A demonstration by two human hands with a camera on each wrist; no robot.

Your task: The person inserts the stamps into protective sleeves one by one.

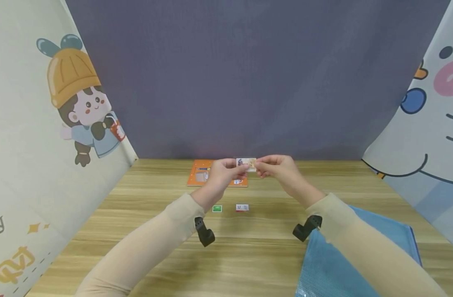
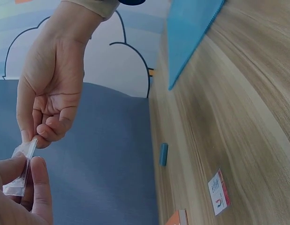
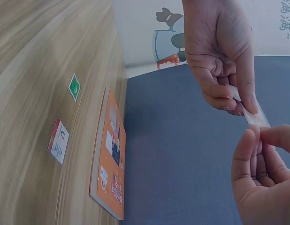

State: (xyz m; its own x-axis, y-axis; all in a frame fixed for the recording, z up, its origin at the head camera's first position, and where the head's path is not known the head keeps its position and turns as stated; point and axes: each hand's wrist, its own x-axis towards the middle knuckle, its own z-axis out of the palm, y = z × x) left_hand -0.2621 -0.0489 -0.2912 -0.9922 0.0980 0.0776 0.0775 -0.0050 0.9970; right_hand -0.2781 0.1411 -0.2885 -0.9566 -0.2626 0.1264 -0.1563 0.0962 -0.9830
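Note:
Both hands hold up a small picture card (image 1: 241,161) above the far part of the table. My left hand (image 1: 220,177) pinches its left end between thumb and fingers. At the opposite end, the thumb and fingers of my right hand (image 1: 284,171) pinch the edge. Seen from the left wrist, the card (image 2: 16,190) has a clear, shiny plastic layer around it. Below the hands on the wood lie a green card (image 1: 217,208) and a white card with a red strip (image 1: 242,207).
An orange book (image 1: 194,175) lies at the table's back, partly covered by the left hand. A blue mesh pouch (image 1: 382,231) is at the right, under the right forearm. The left wrist view shows a small teal block (image 2: 164,154). A grey curtain (image 1: 248,82) hangs behind.

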